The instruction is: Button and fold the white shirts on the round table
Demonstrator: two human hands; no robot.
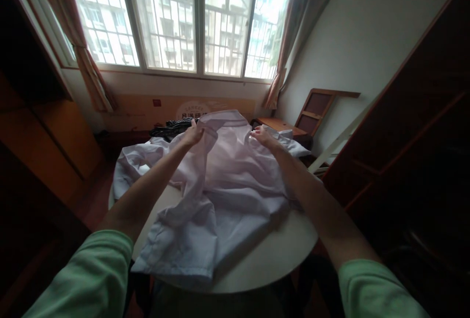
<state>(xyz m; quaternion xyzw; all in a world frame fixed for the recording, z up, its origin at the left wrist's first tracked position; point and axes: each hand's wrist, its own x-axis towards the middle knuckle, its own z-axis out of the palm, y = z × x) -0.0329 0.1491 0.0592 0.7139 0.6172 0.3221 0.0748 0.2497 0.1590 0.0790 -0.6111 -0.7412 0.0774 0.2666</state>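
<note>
Head cam, only view here. One white shirt (235,186) is spread over a round white table (282,254), with the near hem hanging a bit past the front edge. Both arms are stretched out to the far end of it. The left hand (193,134) is closed on a raised fold of cloth near the collar, lifting it off the table. The right hand (261,136) pinches the fabric on the other side of that collar area, fingers curled into it.

The shirt looks light, thin and floppy, so I'd guess it creases and slides easily on that smooth top. Best grab points are probably the collar or shoulder seams, where it's a bit firmer.

Count: one shirt, one table, two hands. There's also one dark bundle of cloth (172,127) lying behind the shirt near the window (191,19), and one wooden chair (312,112) off to the right.
</note>
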